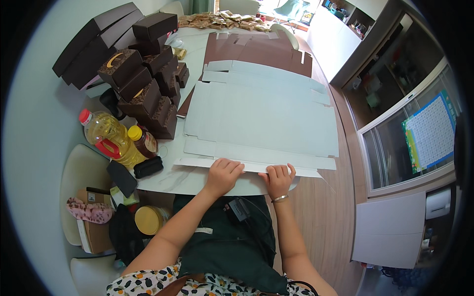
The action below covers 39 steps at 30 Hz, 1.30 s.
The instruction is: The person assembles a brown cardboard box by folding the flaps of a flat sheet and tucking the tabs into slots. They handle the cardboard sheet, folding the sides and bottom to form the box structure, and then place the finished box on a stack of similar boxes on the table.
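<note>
A flat, unfolded box blank [261, 111], pale grey-white on its upper face with cut flaps at the corners, lies on the table in front of me. Its near edge forms a narrow strip bent up along the crease. My left hand [225, 175] has its fingers curled over this strip left of the middle. Farther right, my right hand [279, 178], with a bracelet at the wrist, pinches the same strip; the thumbs are partly hidden. Beneath the far side, more flat blanks with brown faces [261, 49] show.
Folded dark brown boxes [143, 101] are stacked at the left. Near them stand an oil bottle [111, 133], a yellow-lidded jar [144, 143] and a black case [148, 167]. Many small packets [222, 20] cover the table's far end. A chair [81, 187] with items stands left.
</note>
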Available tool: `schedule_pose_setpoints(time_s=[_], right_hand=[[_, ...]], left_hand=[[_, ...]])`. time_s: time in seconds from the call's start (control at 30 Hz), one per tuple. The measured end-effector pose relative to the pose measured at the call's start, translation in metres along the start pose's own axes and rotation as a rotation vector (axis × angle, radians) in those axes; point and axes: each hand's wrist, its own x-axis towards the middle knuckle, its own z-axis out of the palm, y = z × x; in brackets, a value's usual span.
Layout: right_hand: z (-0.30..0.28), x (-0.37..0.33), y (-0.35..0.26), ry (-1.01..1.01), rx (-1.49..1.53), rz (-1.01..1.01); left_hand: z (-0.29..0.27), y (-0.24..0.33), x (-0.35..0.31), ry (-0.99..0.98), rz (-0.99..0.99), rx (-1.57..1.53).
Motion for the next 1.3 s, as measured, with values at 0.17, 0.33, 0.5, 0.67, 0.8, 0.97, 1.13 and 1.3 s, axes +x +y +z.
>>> schedule_pose_setpoints(time_s=[0.17, 0.33, 0.5, 0.67, 0.8, 0.97, 1.13, 1.3], right_hand=[[-0.003, 0.004, 0.002, -0.046, 0.011, 0.013], [-0.001, 0.023, 0.008, -0.094, -0.057, -0.001], [0.014, 0.046, 0.023, -0.181, -0.044, 0.021], [0.032, 0.052, 0.030, -0.137, -0.030, 0.023], [0.036, 0.050, 0.029, -0.101, -0.032, 0.032], [0.038, 0.056, 0.031, -0.333, -0.043, 0.132], [0.037, 0.060, 0.030, -0.317, -0.081, 0.048], [0.047, 0.054, 0.039, -0.528, -0.079, 0.054]], left_hand=[[0.004, 0.002, 0.006, -0.036, -0.040, -0.032], [0.001, -0.006, 0.027, -0.141, -0.028, 0.024], [0.008, -0.017, 0.053, -0.222, -0.116, 0.014], [0.020, -0.019, 0.059, -0.203, -0.175, 0.061], [0.023, -0.020, 0.058, -0.126, -0.152, 0.078], [0.029, -0.026, 0.064, -0.221, -0.200, 0.075], [0.039, -0.027, 0.062, -0.175, -0.197, 0.189], [0.045, -0.031, 0.062, -0.347, -0.218, 0.162]])
